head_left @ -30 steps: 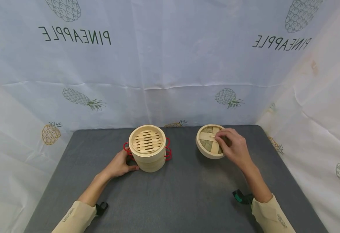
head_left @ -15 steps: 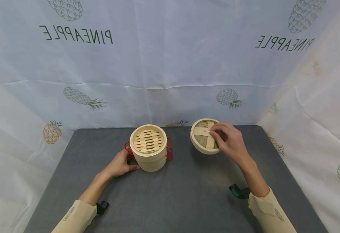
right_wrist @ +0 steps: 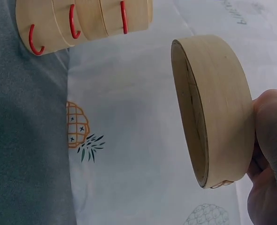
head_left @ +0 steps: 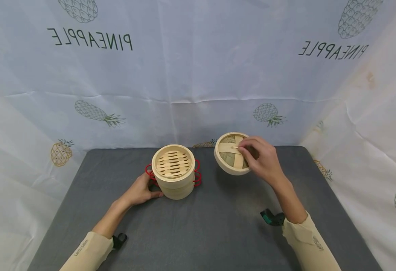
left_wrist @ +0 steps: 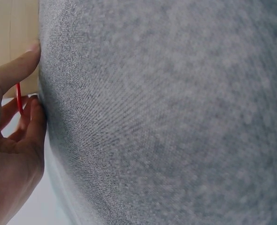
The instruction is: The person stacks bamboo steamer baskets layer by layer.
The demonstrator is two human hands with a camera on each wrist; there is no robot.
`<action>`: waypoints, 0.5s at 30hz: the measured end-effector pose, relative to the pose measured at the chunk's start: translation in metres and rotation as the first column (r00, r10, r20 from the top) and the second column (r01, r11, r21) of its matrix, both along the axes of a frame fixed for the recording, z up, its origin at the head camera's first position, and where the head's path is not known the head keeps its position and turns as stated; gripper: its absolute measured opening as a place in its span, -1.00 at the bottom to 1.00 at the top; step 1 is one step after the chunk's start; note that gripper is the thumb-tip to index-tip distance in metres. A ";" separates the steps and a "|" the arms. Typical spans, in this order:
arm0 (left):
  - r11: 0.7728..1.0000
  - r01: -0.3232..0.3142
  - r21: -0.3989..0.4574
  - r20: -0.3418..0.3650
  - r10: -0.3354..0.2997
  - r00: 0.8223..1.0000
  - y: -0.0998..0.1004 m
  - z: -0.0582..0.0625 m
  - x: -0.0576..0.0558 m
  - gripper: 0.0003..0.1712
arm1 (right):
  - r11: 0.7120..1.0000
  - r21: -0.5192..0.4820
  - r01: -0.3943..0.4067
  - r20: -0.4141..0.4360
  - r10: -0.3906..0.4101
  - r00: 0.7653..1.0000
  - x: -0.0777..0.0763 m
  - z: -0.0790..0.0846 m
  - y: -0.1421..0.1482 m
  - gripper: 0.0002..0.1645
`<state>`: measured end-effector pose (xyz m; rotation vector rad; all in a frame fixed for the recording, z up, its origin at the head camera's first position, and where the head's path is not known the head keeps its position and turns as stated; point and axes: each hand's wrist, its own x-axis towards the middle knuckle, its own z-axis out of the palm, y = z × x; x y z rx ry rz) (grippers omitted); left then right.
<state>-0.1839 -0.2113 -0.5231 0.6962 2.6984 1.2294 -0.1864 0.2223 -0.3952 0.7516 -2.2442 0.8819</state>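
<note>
A stacked bamboo steamer (head_left: 175,186) stands upright on the dark table, its slatted top tier uncovered. My left hand (head_left: 140,192) grips the stack low on its left side, thumb at the front near the base and fingers round behind. In the left wrist view the thumb (left_wrist: 21,68) lies against the bamboo wall beside a red handle (left_wrist: 19,98). My right hand (head_left: 264,160) pinches the small loop on top of the woven bamboo lid (head_left: 226,160), holding it raised and tilted to the right of the stack. The right wrist view shows the lid's rim (right_wrist: 223,108) side-on.
Red handles (head_left: 197,178) stick out from both sides of the stack. A white pineapple-print cloth (head_left: 198,75) hangs behind the grey table (head_left: 198,233). Black straps (head_left: 272,218) are on both wrists.
My right hand has carried the lid left and upward, closer to the steamer stack. The left hand keeps its hold on the stack.
</note>
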 end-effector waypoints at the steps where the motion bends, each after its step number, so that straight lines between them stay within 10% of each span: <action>1: 1.000 -0.001 -0.001 0.000 0.001 1.000 0.000 0.000 0.000 -0.10 | 1.000 -0.002 -0.002 0.003 0.002 1.000 -0.001 0.001 -0.001 -0.83; 15: 1.000 0.011 -0.005 -0.005 -0.011 1.000 -0.001 -0.002 -0.001 -0.10 | 0.997 -0.038 -0.063 0.018 0.064 0.998 -0.009 0.009 -0.021 -0.85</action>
